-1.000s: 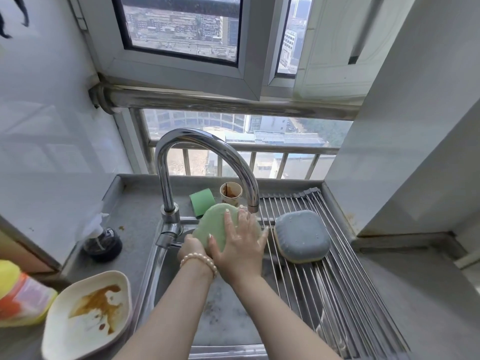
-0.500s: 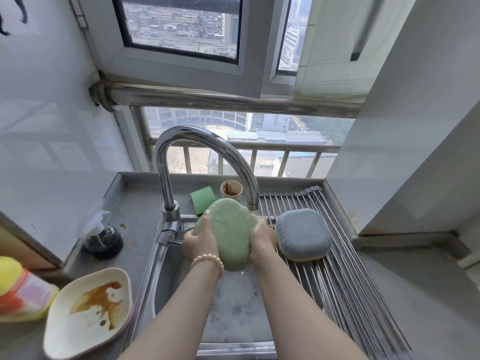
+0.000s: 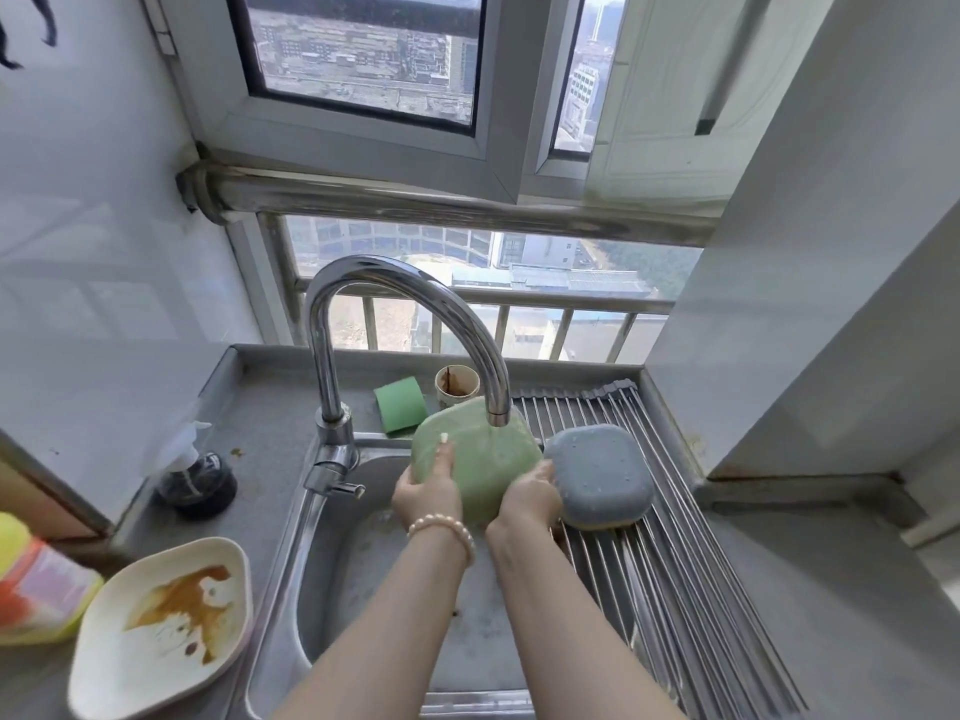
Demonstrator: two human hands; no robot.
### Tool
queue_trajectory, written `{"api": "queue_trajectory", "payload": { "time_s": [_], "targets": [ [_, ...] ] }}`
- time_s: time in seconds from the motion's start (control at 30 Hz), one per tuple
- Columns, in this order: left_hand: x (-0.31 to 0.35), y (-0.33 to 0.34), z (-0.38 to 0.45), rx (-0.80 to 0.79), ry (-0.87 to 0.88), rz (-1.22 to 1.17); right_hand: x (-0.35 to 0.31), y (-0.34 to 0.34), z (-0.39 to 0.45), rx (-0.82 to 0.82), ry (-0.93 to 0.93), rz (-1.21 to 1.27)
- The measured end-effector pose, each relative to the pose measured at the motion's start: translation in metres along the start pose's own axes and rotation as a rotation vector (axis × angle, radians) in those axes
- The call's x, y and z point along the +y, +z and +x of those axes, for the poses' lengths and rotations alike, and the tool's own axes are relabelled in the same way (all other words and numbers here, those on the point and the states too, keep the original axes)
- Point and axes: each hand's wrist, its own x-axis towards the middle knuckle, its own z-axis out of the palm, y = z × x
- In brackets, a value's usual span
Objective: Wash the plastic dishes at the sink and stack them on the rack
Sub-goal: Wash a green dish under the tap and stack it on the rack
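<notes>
Left of the grip, a cream dish [image 3: 161,634] with rounded corners and brown smears lies on the grey counter [image 3: 260,439], beside a yellow bottle [image 3: 36,584] cut off by the frame edge. A dark pump dispenser [image 3: 197,480] stands farther back; its top is blurred.

The left hand [image 3: 428,493] grips the left edge of the green dish [image 3: 483,459], thumb on its matte, speckled underside. The right hand [image 3: 530,498] holds the lower right edge, fingers hidden behind it. The dish is tilted over the steel sink [image 3: 332,563], directly under the chrome tap [image 3: 405,314]. Water flow is hard to make out.

Compared with half a second ago, the dish is turned broader-side up and sits higher against the spout.

Behind the grip are a green sponge [image 3: 400,405] and a stained cup [image 3: 457,387]. Just right of the grip, a grey-blue dish [image 3: 597,475], wet with droplets, lies inverted on the steel-rod rack [image 3: 675,563].
</notes>
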Motion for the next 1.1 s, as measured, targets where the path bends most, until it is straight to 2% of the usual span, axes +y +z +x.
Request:
{"api": "queue_trajectory", "payload": {
  "time_s": [0.1,0.17,0.4,0.5,0.6,0.7,0.77,0.83,0.97,1.1],
  "targets": [
    [0.007,-0.002,0.006,0.043,-0.065,0.042,0.004,-0.011,-0.001,-0.1,0.127,0.122],
    [0.011,-0.007,0.015,0.086,-0.096,0.112,0.006,-0.018,0.005,-0.159,0.125,0.059],
    [0.032,-0.017,0.029,-0.08,-0.021,0.609,-0.008,-0.026,0.042,-0.197,-0.27,-0.65],
    [0.039,-0.013,0.021,-0.138,0.11,0.828,-0.006,-0.026,0.044,-0.239,-0.33,-0.844],
    [0.033,-0.011,0.007,-0.23,0.331,1.265,0.005,-0.029,0.044,-0.172,-0.384,-0.784],
    [0.019,-0.01,0.001,-0.269,0.489,1.492,0.008,-0.03,0.04,-0.127,-0.41,-0.77],
    [0.017,-0.005,0.0,-0.288,0.558,1.545,0.011,-0.03,0.04,-0.114,-0.427,-0.768],
    [0.018,0.001,0.0,-0.289,0.552,1.568,0.013,-0.031,0.039,-0.095,-0.44,-0.757],
    [0.031,0.008,0.017,-0.342,0.264,1.362,0.017,-0.035,0.037,-0.083,-0.498,-0.738],
    [0.043,0.012,0.03,-0.457,0.175,1.372,0.021,-0.038,0.035,-0.075,-0.479,-0.701]
  ]
}}
